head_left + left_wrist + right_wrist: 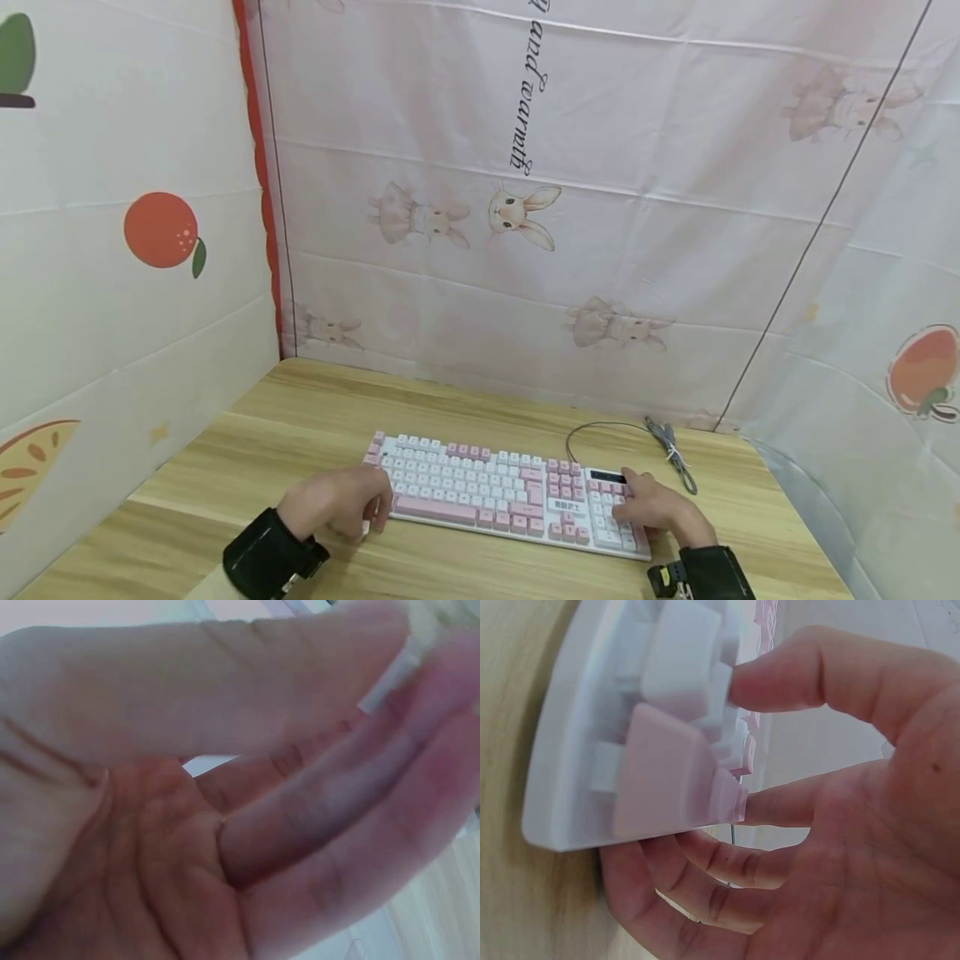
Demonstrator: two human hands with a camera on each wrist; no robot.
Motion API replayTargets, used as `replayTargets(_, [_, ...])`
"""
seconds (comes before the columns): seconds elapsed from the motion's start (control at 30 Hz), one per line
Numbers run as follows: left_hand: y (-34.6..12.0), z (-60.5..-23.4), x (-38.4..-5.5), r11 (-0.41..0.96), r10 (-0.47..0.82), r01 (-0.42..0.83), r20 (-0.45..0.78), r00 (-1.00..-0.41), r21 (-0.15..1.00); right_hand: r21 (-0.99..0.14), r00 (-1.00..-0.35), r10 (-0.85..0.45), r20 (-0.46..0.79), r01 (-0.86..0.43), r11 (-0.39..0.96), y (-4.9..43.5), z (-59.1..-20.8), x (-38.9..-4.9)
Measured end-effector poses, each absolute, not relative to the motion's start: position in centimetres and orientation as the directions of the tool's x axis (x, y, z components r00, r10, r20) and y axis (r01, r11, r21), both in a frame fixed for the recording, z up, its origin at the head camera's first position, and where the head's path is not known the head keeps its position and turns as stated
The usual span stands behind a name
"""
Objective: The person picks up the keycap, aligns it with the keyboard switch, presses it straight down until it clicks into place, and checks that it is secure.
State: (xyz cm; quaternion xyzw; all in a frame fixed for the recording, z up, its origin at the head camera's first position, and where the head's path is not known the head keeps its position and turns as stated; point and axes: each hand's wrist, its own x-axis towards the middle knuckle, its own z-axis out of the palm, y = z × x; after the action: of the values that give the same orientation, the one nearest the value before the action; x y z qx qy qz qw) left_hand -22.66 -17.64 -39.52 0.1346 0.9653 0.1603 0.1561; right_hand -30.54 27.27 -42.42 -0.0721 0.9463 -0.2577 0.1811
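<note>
A white and pink keyboard (480, 487) lies on the wooden table. My left hand (341, 498) is at its left front corner, covering part of the keys there. Thumb and fingers pinch a small white piece (390, 679), mostly hidden, so its kind is unclear. At the other end, my right hand (660, 510) grips the keyboard's right edge. In the right wrist view its thumb (780, 675) rests against the white keys, while several fingers curl along the side and partly under the edge.
A thin cable runs from the keyboard's back to a tied grey cable bundle (671, 450) at the back right of the wooden table (322, 400). Printed cloth walls (465, 275) stand behind and on both sides.
</note>
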Motion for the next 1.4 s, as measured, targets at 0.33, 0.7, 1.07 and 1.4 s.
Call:
replayTargets(0.33, [-18.1,-39.6,-23.1,0.877,0.370,0.255,-0.235,-0.899,0.406,-0.527,-0.926,-0.206,-0.318,-0.008,0.850,27.1,-42.4,-30.6])
replayTargets(0.7, [-18.5,-39.4,-23.7,0.884,0.319,0.215,-0.202,-0.926,0.415,-0.525,-0.926,-0.218,-0.308,-0.025,0.851,27.2,-42.4,-30.5])
replayTargets(1.07, [-19.8,-38.8,-24.6,0.845,0.388,0.312,-0.095,-0.917,0.435,-0.522,-0.924,-0.218,-0.314,-0.024,0.853,27.2,-42.4,-30.5])
replayTargets(1.4, [-20.5,-39.2,-25.0,0.804,0.470,0.421,-0.015,-0.883,0.419,-0.523,-0.923,-0.219,-0.316,-0.023,0.852,27.1,-42.3,-30.5])
